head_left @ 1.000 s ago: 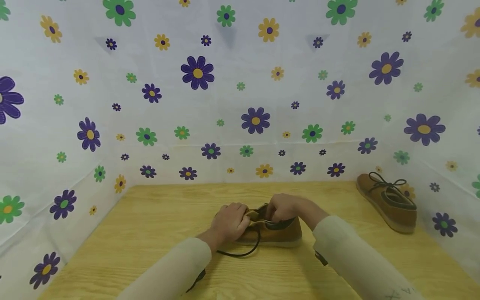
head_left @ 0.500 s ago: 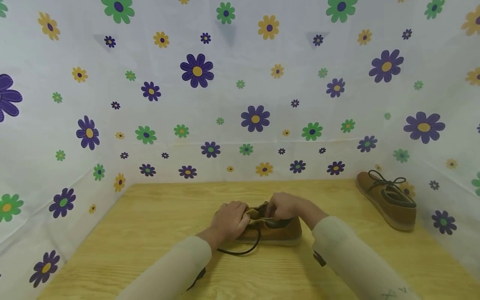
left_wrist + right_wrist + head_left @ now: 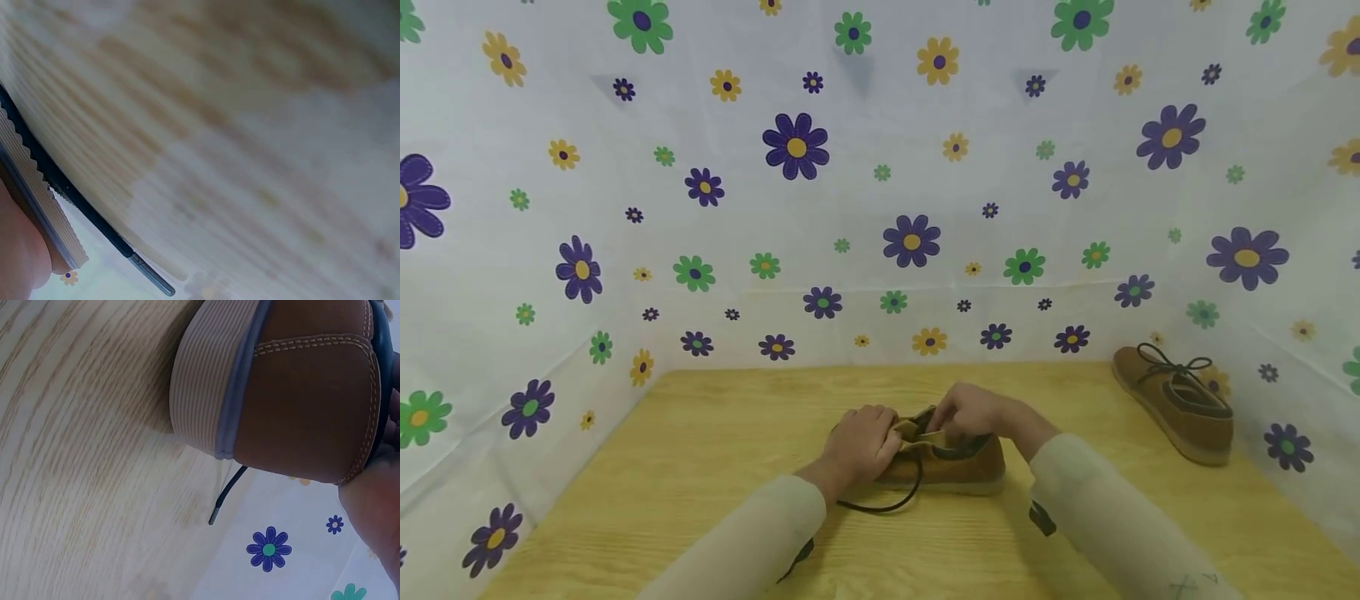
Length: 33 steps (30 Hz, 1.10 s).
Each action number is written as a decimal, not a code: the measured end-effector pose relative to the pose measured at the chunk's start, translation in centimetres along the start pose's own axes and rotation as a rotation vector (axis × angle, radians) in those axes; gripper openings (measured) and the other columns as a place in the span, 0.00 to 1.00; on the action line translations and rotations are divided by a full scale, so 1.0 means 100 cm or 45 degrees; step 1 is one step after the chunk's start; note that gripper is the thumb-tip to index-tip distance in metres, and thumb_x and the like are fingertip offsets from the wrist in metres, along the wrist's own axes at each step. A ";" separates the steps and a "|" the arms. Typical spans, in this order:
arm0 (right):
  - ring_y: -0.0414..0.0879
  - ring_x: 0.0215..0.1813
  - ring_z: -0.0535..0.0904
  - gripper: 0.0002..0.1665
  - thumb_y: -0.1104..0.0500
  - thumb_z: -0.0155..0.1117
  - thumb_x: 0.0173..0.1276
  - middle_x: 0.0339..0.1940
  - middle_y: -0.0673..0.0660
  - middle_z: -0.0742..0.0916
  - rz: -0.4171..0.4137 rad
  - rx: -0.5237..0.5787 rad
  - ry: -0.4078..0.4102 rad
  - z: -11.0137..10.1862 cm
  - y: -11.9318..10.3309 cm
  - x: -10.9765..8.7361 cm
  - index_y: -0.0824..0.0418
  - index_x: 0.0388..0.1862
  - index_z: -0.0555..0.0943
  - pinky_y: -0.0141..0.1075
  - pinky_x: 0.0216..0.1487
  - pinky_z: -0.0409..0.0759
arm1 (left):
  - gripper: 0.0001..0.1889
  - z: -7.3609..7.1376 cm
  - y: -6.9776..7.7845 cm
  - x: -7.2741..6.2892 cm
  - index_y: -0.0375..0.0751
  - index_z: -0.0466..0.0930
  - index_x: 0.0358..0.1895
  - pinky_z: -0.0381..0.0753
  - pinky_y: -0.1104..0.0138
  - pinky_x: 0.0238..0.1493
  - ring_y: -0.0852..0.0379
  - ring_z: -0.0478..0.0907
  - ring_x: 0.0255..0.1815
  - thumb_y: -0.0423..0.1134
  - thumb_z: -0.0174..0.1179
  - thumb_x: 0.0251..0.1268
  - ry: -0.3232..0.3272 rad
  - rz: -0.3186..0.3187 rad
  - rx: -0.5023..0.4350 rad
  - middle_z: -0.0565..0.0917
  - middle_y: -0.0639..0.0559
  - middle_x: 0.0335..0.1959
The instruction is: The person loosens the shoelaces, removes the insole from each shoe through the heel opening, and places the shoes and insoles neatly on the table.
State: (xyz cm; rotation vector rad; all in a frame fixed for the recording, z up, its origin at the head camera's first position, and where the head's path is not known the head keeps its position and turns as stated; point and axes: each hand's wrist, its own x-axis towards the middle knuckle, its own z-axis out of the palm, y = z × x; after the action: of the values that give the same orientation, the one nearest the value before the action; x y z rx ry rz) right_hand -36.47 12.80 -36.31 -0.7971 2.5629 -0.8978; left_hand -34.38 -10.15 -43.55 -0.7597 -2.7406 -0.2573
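A brown leather shoe (image 3: 940,477) with a pale ribbed sole lies sideways on the table, toe to the left, its lacing loose. My left hand (image 3: 861,442) grips its front part with the fingers curled over the top, hiding the toe. My right hand (image 3: 973,411) has bent fingers down in the shoe's opening near the heel; the fingertips are hidden. A tan flap shows beside them. In the right wrist view, the stitched heel (image 3: 306,412) faces the camera. A dark lace (image 3: 898,504) loops onto the table; its tip shows in the left wrist view.
The matching brown shoe (image 3: 1180,408), its lace tied in a bow, stands at the back right of the wood-grain table (image 3: 722,417). White flowered cloth (image 3: 850,192) hangs behind and along both sides.
My right hand's fingers have shifted slightly up in the shoe's opening, and more of the tan flap shows beside them. My left hand keeps its grip, and the shoe stays in place.
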 end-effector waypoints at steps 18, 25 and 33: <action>0.45 0.43 0.80 0.15 0.72 0.62 0.52 0.44 0.57 0.90 0.063 -0.152 0.148 -0.017 -0.026 0.001 0.62 0.34 0.91 0.35 0.40 0.80 | 0.23 0.002 -0.002 0.001 0.38 0.77 0.55 0.72 0.48 0.58 0.45 0.78 0.53 0.47 0.37 0.73 0.012 0.014 -0.018 0.82 0.45 0.51; 0.43 0.35 0.77 0.15 0.72 0.62 0.51 0.39 0.56 0.91 0.059 -0.302 0.152 -0.031 -0.031 -0.001 0.62 0.34 0.91 0.31 0.33 0.75 | 0.21 0.006 0.001 0.002 0.40 0.78 0.49 0.74 0.50 0.54 0.47 0.78 0.48 0.48 0.38 0.71 0.034 0.039 0.022 0.81 0.47 0.44; 0.49 0.46 0.84 0.14 0.71 0.62 0.52 0.41 0.59 0.91 0.055 -0.355 0.123 -0.055 -0.030 -0.013 0.65 0.35 0.91 0.37 0.42 0.82 | 0.20 0.008 -0.001 0.000 0.39 0.78 0.49 0.74 0.48 0.54 0.45 0.79 0.48 0.45 0.40 0.70 0.103 0.066 0.038 0.82 0.45 0.45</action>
State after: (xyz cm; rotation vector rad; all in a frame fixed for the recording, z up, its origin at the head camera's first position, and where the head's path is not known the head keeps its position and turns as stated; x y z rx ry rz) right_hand -36.71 14.22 -30.06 -0.7859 2.8196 -0.5857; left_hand -34.60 -10.10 -44.29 -0.7935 -2.6389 -0.2299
